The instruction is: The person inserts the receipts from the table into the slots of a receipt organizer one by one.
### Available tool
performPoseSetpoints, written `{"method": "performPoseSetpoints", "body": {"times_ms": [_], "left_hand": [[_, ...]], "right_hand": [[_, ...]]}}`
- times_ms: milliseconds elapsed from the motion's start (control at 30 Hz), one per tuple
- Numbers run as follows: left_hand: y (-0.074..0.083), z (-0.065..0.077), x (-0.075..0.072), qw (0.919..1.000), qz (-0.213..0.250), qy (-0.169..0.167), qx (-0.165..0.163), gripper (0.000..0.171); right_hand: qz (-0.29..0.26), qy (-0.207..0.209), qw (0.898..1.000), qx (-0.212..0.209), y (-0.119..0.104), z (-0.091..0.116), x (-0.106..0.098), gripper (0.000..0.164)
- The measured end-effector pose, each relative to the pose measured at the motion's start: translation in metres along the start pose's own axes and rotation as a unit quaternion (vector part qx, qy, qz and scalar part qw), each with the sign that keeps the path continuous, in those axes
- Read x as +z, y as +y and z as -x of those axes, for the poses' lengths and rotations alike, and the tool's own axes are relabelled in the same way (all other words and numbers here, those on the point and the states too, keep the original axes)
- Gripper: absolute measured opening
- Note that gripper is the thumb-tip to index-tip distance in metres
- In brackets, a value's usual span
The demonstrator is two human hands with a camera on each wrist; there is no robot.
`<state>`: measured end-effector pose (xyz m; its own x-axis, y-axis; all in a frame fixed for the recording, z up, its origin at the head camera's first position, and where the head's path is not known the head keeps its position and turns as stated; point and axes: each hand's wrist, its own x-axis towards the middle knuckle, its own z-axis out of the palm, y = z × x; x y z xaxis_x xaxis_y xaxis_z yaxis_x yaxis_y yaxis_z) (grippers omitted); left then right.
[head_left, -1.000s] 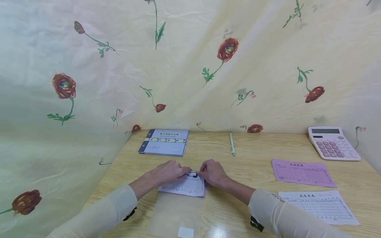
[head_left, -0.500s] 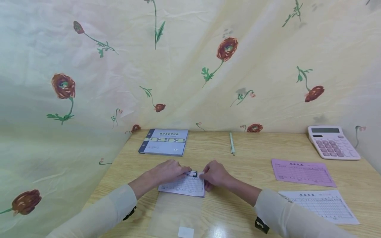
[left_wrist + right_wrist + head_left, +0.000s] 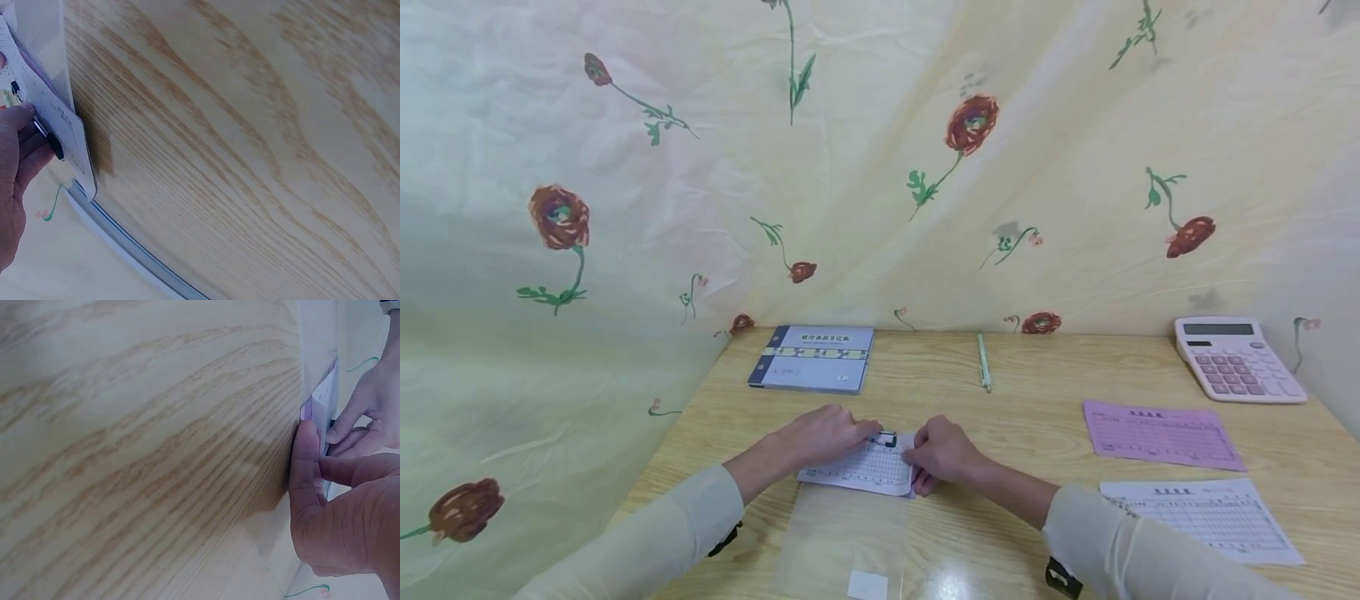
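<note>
A white printed form (image 3: 868, 468) lies over a purple sheet on top of a translucent plastic sheet (image 3: 842, 533) with a white label. At the form's upper edge sits a metal clip (image 3: 887, 438) with black ends. My left hand (image 3: 823, 435) pinches the clip; in the left wrist view its thumb (image 3: 22, 112) lies on the metal bar and the fingers curl behind. On the other side, my right hand (image 3: 946, 454) pinches the right edge of the papers. The right wrist view has its thumb and forefinger (image 3: 305, 456) closed over the stacked sheets, with a purple edge showing.
A blue account book (image 3: 812, 360) lies at the back left, with a pale green pen (image 3: 984, 363) to its right. On the right are a pink calculator (image 3: 1236, 360), a purple form (image 3: 1163, 435) and another white form (image 3: 1206, 518). A floral curtain (image 3: 880, 167) backs the table.
My right hand has moved from the papers' top right corner down along their right edge and now pinches there. The left hand stays at the clip.
</note>
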<state>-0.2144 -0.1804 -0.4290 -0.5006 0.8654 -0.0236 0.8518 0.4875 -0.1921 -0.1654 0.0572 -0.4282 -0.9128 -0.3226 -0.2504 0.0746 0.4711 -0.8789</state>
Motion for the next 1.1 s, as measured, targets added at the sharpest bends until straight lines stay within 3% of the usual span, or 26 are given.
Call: {"method": "performPoseSetpoints", "body": {"times_ms": [400,533,700,933,1100], "left_hand": [[0.001,0.001,0.001,0.9996,-0.025,-0.011,0.007,0.032],[0.0,0.001,0.002,0.9998,-0.015,0.004,0.009,0.031],[-0.004,0.002,0.004,0.9988,0.031,0.038,0.003,0.027],[-0.009,0.004,0.01,0.9931,0.06,0.096,0.03,0.024],[-0.01,0.003,0.009,0.992,0.064,0.105,0.028,0.026]], "right_hand": [[-0.007,-0.004,1.0,-0.009,0.002,0.001,0.001,0.027],[-0.005,-0.007,1.0,-0.012,0.002,0.002,0.0,0.026],[0.018,-0.011,1.0,-0.018,0.001,0.003,-0.006,0.023],[0.073,0.036,0.996,-0.045,0.005,0.01,-0.03,0.013],[0.137,0.054,0.986,-0.082,0.013,0.014,-0.068,0.008]]}}
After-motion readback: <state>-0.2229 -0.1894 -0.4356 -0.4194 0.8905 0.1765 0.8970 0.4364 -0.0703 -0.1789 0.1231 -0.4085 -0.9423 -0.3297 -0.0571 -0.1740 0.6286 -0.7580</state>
